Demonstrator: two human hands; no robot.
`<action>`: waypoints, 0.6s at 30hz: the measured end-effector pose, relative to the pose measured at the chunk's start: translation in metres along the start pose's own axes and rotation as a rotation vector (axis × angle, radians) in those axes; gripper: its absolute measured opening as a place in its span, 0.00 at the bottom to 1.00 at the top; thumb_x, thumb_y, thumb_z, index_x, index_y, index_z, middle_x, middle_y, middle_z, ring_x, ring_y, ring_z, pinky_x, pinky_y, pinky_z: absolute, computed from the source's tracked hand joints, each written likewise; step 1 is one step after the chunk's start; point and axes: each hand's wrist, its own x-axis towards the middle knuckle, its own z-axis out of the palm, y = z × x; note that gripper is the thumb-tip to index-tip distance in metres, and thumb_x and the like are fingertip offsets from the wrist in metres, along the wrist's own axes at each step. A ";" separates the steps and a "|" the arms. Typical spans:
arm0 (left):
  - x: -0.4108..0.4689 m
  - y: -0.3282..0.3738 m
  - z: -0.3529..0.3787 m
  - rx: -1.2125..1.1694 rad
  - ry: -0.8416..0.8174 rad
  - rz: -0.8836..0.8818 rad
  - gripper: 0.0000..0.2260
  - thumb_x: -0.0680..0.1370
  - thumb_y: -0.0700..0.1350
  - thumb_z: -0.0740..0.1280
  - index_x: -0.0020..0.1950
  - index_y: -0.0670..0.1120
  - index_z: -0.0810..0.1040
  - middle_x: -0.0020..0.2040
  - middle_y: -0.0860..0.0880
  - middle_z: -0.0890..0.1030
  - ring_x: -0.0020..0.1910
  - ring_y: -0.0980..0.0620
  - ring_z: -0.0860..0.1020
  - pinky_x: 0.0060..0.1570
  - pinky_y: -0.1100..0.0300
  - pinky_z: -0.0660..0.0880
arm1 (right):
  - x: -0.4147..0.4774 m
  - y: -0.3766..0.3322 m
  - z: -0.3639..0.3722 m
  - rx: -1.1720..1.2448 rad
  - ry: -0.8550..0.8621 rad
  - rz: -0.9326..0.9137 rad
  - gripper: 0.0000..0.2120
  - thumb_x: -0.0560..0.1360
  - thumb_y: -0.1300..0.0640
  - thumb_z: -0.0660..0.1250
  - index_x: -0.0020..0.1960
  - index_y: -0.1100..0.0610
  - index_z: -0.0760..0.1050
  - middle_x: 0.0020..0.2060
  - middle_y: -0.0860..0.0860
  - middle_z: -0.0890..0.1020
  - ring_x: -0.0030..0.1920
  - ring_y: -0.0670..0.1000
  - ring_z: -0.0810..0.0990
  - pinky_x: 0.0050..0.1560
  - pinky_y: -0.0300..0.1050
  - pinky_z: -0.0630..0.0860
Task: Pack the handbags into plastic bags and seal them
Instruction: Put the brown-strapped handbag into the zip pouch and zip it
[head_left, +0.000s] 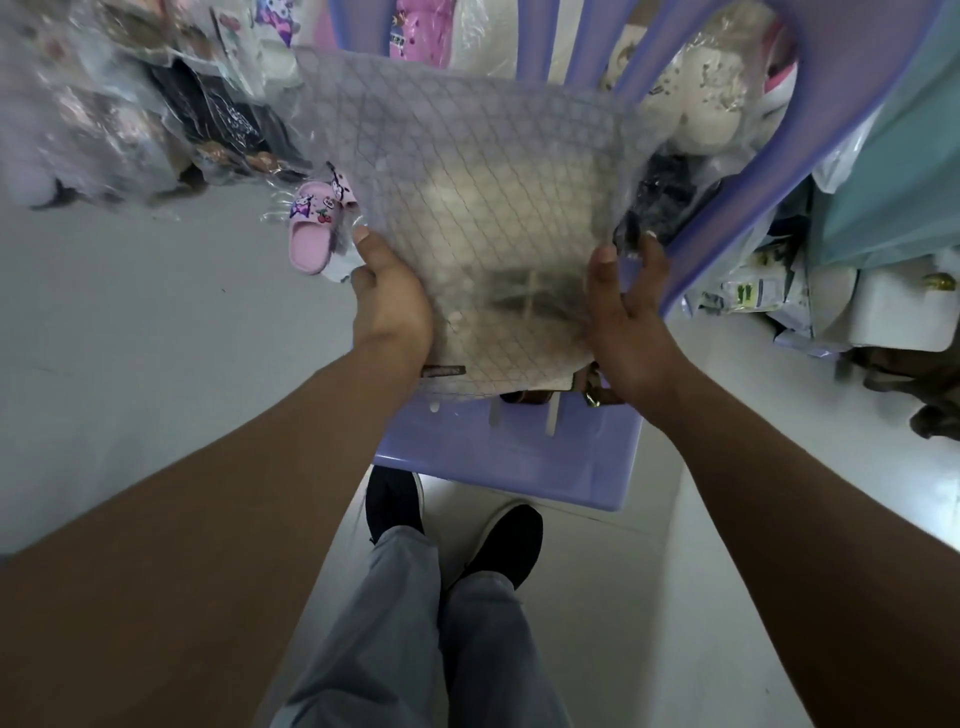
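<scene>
A clear plastic bag printed with a dark net pattern is held up over the seat of a purple plastic chair. Inside it shows a pale cream handbag, blurred, with a brown strap and a gold buckle sticking out at the bag's near edge. My left hand grips the bag's lower left side, thumb on top. My right hand lies against the lower right side with the fingers spread and the thumb pressed on the plastic.
Goods wrapped in plastic are piled on the floor at the back left, with a pink slipper lying loose near them. More packets and a teal bag crowd the right. My feet in black shoes stand just before the chair.
</scene>
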 end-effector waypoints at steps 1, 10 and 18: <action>-0.007 0.008 0.000 0.048 0.062 0.007 0.46 0.70 0.80 0.46 0.79 0.51 0.60 0.76 0.48 0.67 0.74 0.43 0.65 0.76 0.48 0.54 | -0.003 -0.008 -0.003 0.001 0.003 -0.002 0.38 0.83 0.36 0.53 0.83 0.50 0.38 0.54 0.65 0.82 0.55 0.62 0.82 0.47 0.48 0.77; -0.036 0.041 -0.021 0.501 0.145 0.139 0.32 0.79 0.66 0.52 0.76 0.48 0.60 0.63 0.46 0.71 0.58 0.41 0.72 0.64 0.45 0.68 | -0.012 -0.036 -0.032 0.248 -0.061 0.250 0.25 0.76 0.46 0.74 0.67 0.49 0.67 0.62 0.57 0.75 0.50 0.50 0.80 0.49 0.49 0.80; -0.085 0.056 -0.056 0.339 -0.096 0.249 0.34 0.66 0.65 0.75 0.62 0.53 0.63 0.52 0.52 0.80 0.49 0.51 0.83 0.54 0.43 0.80 | -0.015 -0.064 -0.061 0.572 -0.250 0.319 0.21 0.70 0.52 0.75 0.58 0.59 0.74 0.47 0.61 0.69 0.45 0.61 0.72 0.45 0.53 0.74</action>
